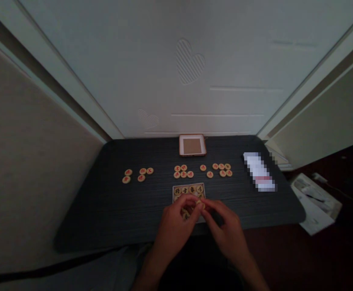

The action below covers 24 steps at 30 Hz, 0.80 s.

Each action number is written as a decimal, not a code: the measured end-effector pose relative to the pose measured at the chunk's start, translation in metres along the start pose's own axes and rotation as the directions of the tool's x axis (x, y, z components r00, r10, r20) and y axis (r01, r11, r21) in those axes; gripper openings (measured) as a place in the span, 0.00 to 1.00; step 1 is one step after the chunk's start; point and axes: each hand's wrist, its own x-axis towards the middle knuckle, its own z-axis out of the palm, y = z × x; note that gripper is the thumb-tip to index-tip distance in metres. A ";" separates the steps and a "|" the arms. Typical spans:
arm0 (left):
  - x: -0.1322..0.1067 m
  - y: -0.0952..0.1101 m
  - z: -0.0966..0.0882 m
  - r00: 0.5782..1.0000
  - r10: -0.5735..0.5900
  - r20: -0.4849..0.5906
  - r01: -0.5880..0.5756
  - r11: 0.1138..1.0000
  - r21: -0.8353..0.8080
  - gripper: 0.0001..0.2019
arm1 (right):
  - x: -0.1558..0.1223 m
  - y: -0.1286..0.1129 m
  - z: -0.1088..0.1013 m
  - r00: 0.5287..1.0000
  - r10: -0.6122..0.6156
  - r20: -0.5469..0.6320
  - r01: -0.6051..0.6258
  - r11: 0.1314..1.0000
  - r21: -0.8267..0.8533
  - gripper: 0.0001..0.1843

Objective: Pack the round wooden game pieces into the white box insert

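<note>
My left hand (176,220) and my right hand (225,222) meet over a shallow box (173,192) near the table's front edge. Between their fingertips is a round Chinese chess piece (199,205), pinched from both sides; its marking cannot be made out. Rows of pieces with black characters (184,190) lie in the box, and my hands cover much of its near part. Beyond it, several red-marked pieces (183,174) lie face up on the dark table in loose groups, some to the left (142,171) and others to the right (221,166).
A shallow tray-like lid (181,145) with a brown inner panel rests at the table's back edge. On the right lies a pixelated, phone-like object (259,171). The dark table (112,218) stands against a white panel (127,60). An open white box (318,202) is beyond its right side.
</note>
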 end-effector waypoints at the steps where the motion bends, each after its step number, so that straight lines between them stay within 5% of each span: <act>1: 0.000 -0.001 0.000 1.000 -0.004 -0.006 0.004 1.000 0.002 0.07 | 0.000 0.000 0.000 1.000 0.004 -0.001 -0.004 1.000 0.009 0.16; 8: 0.000 -0.003 0.000 1.000 -0.013 0.002 0.013 1.000 -0.006 0.09 | -0.002 0.003 -0.002 0.999 0.045 -0.026 -0.045 0.999 -0.021 0.14; 14: 0.005 -0.006 -0.004 0.995 -0.032 -0.094 0.030 0.999 -0.021 0.10 | -0.005 0.007 -0.007 0.994 0.061 -0.093 -0.067 0.996 -0.060 0.08; 24: 0.008 -0.014 -0.006 0.997 0.020 -0.071 -0.019 1.000 0.020 0.09 | -0.006 0.024 -0.008 0.980 0.183 -0.074 -0.188 0.979 -0.074 0.13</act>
